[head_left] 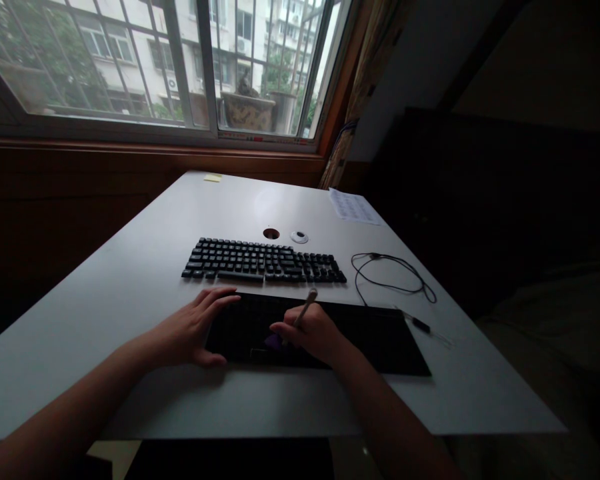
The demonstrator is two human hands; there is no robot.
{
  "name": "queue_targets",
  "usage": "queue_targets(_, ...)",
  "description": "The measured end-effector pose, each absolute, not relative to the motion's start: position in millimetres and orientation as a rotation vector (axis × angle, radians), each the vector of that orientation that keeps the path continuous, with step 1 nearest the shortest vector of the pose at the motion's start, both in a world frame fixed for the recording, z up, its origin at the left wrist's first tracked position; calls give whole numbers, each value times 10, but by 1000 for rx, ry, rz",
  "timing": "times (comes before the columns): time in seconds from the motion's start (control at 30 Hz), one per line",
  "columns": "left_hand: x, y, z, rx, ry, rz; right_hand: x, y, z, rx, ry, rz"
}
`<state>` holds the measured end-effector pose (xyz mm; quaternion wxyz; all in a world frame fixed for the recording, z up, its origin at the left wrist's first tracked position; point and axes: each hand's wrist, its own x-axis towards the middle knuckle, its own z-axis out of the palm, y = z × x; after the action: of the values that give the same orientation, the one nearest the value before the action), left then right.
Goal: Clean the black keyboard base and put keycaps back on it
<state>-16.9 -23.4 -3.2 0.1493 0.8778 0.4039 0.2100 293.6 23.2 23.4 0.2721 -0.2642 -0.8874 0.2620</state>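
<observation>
A black keyboard base [370, 337] lies flat near the table's front, its surface too dark to make out in detail. My left hand [200, 327] spans its left end, fingers on the far edge and thumb at the near edge. With closed fingers, my right hand [310, 330] grips a brush with a pale handle [306, 307] over the middle of the base. Something purple [274, 342] shows at the brush's lower end, partly hidden by the hand. Just beyond the base, loose black keycaps [265, 260] are laid out in keyboard order.
A black cable [395, 288] loops on the right of the white table [145, 260]. A small wire tool with a black handle [421, 325] lies beside the base. Farther back are a round hole [271, 234], its cover [299, 237], printed paper [355, 207] and a yellow note [213, 178].
</observation>
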Motion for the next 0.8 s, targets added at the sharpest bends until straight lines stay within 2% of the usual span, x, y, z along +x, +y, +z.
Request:
queue_targets(0.1, -173, -229, -40, 2507, 1142, 644, 2908, 208, 235, -811, -2378, 774)
queue_targets(0.33, -175, -219, -49, 2523, 1137, 631, 2885, 195, 204, -982, -2234, 567)
queue_targets(0.8, -155, -227, -14, 2525, 1142, 635, 2873, 203, 180, -828, -2291, 564)
